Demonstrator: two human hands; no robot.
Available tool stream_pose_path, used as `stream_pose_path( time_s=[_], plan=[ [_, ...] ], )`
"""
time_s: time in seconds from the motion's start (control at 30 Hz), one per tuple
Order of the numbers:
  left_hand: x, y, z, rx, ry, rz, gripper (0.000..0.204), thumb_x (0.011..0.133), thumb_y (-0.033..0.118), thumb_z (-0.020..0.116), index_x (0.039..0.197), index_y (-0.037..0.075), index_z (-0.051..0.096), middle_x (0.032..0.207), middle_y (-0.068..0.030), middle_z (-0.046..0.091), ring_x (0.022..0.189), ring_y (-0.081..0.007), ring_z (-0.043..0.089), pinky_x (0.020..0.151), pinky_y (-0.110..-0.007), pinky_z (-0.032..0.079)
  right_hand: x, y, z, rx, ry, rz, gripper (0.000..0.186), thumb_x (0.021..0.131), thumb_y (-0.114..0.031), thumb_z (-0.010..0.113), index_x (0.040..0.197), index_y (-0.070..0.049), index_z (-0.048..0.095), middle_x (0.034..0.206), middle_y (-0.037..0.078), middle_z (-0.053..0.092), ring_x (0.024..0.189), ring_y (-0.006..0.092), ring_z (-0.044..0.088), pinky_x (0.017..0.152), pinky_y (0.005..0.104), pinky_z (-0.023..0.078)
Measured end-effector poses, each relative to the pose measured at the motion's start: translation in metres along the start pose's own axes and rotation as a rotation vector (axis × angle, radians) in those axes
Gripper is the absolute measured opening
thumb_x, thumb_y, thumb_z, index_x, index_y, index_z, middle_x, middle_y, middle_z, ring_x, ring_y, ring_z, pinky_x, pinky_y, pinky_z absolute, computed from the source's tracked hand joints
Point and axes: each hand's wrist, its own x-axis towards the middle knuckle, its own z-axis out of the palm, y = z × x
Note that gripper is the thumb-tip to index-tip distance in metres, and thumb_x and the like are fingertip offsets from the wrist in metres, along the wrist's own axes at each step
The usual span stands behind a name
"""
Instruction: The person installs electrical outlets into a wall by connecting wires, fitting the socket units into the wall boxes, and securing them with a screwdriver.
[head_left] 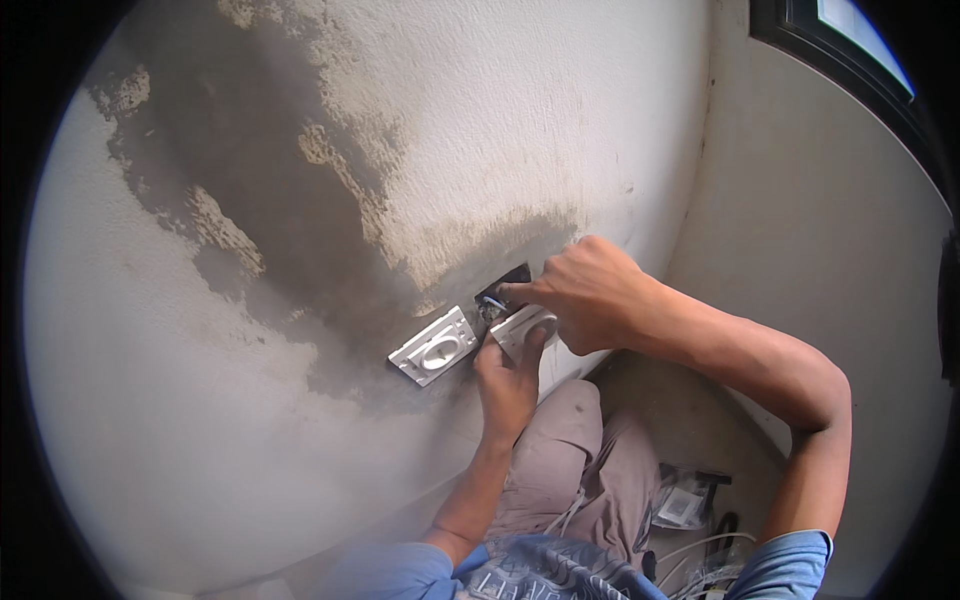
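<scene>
My left hand (507, 380) holds a small white switch module (523, 327) against the wall, just below a dark open wall box (503, 287). My right hand (585, 292) is clenched at the box's right side, its index finger pointing into the opening where blue wires (491, 303) show. What the right fingers grip is hidden. A white socket plate (436, 346) with a round centre is fixed on the wall just left of the box.
The white plastered wall (250, 300) has a large damp grey stain. A corner and a second wall (800, 250) lie to the right, a dark window frame (850, 50) above. On the floor by my knees lie a clear plastic packet (685, 500) and white cables (700, 560).
</scene>
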Motion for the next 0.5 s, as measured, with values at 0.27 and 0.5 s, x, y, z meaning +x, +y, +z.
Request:
stream_pose_path(
  time_s=[0.27,0.5],
  plan=[
    [-0.001,-0.01,-0.002,0.009,0.023,0.082,0.036,0.095,0.011,0.067,0.124,-0.006,0.058,0.117,-0.0155,0.067,0.106,-0.0173,0.064,0.087,-0.032,0.052,-0.016,0.012,-0.004,0.29,0.083,0.024,0.071,0.065,-0.014,0.066,0.136,-0.02,0.061,0.078,0.013,0.065,0.068,0.03,0.065,0.061,0.0391,0.051],
    [-0.003,-0.011,-0.014,0.011,-0.047,0.056,0.029,0.092,0.002,0.068,0.119,-0.004,0.059,0.107,-0.0136,0.07,0.097,-0.0173,0.068,0.083,-0.03,0.053,-0.019,-0.011,-0.005,0.084,0.104,-0.066,0.084,0.071,-0.005,0.059,0.146,-0.038,0.046,0.088,0.005,0.061,0.086,0.0214,0.064,0.077,0.037,0.048]
  ],
)
